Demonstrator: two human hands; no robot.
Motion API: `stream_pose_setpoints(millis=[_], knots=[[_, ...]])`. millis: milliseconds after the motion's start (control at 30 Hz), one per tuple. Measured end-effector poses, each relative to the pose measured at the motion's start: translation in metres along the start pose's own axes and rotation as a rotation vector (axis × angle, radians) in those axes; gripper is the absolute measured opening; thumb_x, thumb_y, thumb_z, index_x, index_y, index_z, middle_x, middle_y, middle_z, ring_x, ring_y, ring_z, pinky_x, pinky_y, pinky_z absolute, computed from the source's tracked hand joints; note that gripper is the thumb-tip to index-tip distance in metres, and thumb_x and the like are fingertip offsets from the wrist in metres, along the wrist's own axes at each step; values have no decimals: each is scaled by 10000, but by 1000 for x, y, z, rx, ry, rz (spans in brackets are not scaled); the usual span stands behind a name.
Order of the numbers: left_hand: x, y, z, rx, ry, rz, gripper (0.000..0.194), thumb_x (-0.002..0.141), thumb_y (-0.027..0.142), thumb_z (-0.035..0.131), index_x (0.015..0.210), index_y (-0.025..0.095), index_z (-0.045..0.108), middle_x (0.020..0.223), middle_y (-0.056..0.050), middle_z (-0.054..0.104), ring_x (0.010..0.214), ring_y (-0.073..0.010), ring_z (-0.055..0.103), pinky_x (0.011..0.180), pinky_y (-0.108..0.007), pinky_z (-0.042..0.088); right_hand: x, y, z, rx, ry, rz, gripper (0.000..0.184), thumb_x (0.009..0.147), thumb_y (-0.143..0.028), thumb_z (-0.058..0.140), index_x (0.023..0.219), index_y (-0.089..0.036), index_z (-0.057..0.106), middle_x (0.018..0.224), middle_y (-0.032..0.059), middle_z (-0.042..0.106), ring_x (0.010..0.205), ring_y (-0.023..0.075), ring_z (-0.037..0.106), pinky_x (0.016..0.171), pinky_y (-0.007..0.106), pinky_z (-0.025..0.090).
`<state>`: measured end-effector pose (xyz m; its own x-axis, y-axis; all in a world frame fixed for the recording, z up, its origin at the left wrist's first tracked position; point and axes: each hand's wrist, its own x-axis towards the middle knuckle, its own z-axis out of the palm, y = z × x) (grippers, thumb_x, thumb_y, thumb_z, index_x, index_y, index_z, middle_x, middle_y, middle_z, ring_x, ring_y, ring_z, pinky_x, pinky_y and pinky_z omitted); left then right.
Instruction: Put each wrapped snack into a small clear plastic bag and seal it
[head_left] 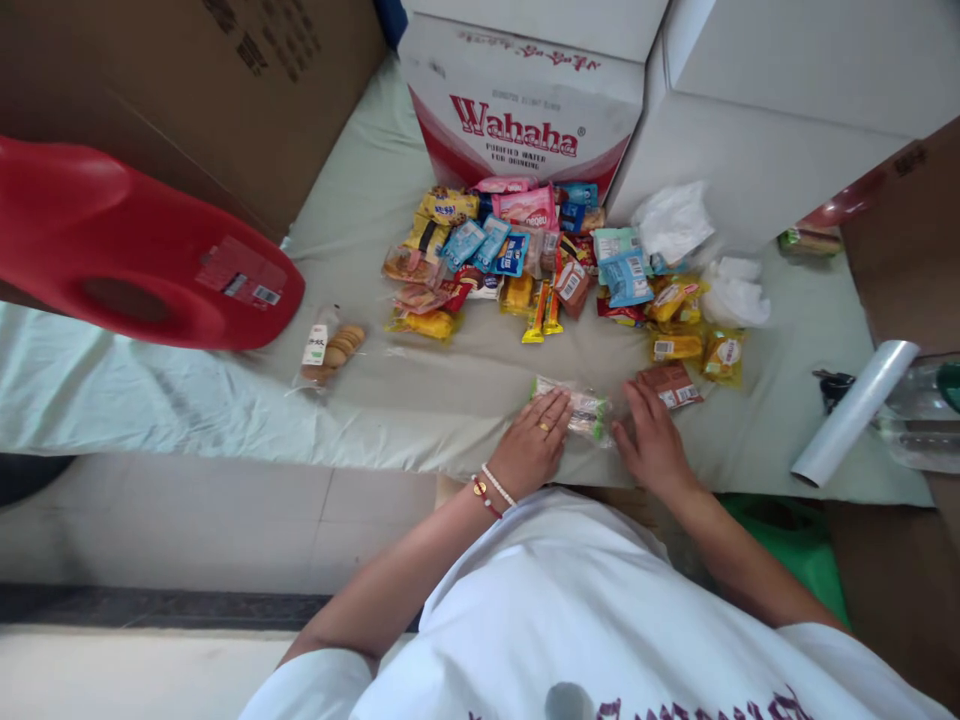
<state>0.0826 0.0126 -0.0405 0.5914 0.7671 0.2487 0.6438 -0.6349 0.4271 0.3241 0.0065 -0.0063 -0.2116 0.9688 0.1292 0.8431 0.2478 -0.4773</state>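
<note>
Near the front edge of the cloth-covered surface lies a snack packet (589, 412) in a clear wrapper with green ends. My left hand (534, 445) rests on its left part, fingers stretched out over the wrapper and covering some of it. At the packet's right end, my right hand (654, 440) lies open, thumb and fingers apart. Its fingertips are beside a brown packet (673, 384), and I cannot tell whether they touch it. Farther back is a heap of wrapped snacks, with blue sachets (465, 243), a pink packet (525, 208) and yellow sticks (537, 315).
At left, a pack of round biscuits (330, 350) lies by a large red container (150, 250). A Wahaha carton (525, 110) stands behind the heap. To the right are crumpled white plastic (675, 222), a plastic film roll (855, 412) and a clear bottle (922, 410).
</note>
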Motion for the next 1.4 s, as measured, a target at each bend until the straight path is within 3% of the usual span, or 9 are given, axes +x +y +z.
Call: stream_pose_setpoints(millis=[233, 367, 600, 700, 833, 1067, 1133, 1233, 1400], knots=[[-6, 0, 3, 35, -9, -5, 622, 991, 122, 414, 1605, 198, 356, 1619, -111, 467, 1542, -238, 381, 1261, -470, 355, 0, 19, -16, 65, -67, 216, 297, 969, -428, 507, 937, -201, 695, 936, 105, 680, 904, 260, 632, 811, 385, 524], [-6, 11, 8, 99, 2, -24, 613, 980, 100, 397, 1591, 151, 378, 1622, -126, 455, 1548, -251, 367, 1268, -470, 342, 28, -20, -24, 66, -171, 317, 251, 984, -389, 499, 1002, -204, 668, 794, 47, 698, 716, 206, 640, 653, 286, 446], [-3, 8, -1, -189, 41, -53, 653, 858, 132, 501, 1507, 76, 456, 1561, -226, 506, 1547, -303, 358, 1253, -559, 358, 78, -80, 15, -239, -383, 152, 288, 1063, -237, 380, 1068, -170, 660, 947, 108, 749, 822, 200, 675, 681, 278, 381], [-4, -5, -12, -362, 216, -215, 515, 897, 156, 470, 1405, 196, 543, 1447, -144, 615, 1456, -260, 472, 1211, -539, 413, 73, -77, 22, -248, -381, 100, 277, 1065, -216, 375, 1092, -166, 646, 1028, 107, 734, 904, 207, 668, 717, 275, 398], [1, -8, -12, -144, 301, -625, 350, 951, 373, 588, 1248, 195, 641, 1414, -177, 598, 1388, -370, 476, 1142, -603, 413, 61, -73, 23, -230, -319, 84, 300, 1072, -236, 357, 1107, -167, 646, 1066, 121, 717, 906, 214, 661, 731, 278, 431], [19, 14, -6, -172, 245, -623, 350, 901, 414, 688, 1144, 167, 642, 1185, -165, 671, 1148, -328, 605, 977, -477, 505, 38, -69, 17, 265, -139, 249, 359, 1042, -361, 411, 1114, -152, 695, 962, 125, 745, 855, 238, 711, 835, 368, 549], [19, 28, -6, -222, 259, -546, 312, 941, 359, 629, 1191, 172, 629, 1132, -148, 679, 1054, -277, 639, 893, -416, 524, 24, -66, 8, 597, -80, 425, 453, 1014, -539, 470, 1131, -171, 707, 923, 98, 752, 763, 227, 713, 757, 371, 582], [16, 55, -3, -147, 280, -199, 268, 989, 250, 532, 1233, 267, 642, 1213, -113, 689, 1160, -247, 638, 943, -413, 485, 2, -57, -11, 1011, 4, 646, 552, 894, -700, 607, 1067, -192, 733, 967, 79, 766, 821, 226, 724, 722, 345, 595], [20, 79, 14, -142, 66, 419, 210, 960, 148, 555, 1082, 260, 684, 1230, -76, 715, 1307, -226, 585, 1029, -391, 445, -30, -36, -21, 1254, -81, 866, 492, 728, -595, 843, 994, -198, 728, 865, 22, 753, 739, 176, 694, 618, 263, 545]])
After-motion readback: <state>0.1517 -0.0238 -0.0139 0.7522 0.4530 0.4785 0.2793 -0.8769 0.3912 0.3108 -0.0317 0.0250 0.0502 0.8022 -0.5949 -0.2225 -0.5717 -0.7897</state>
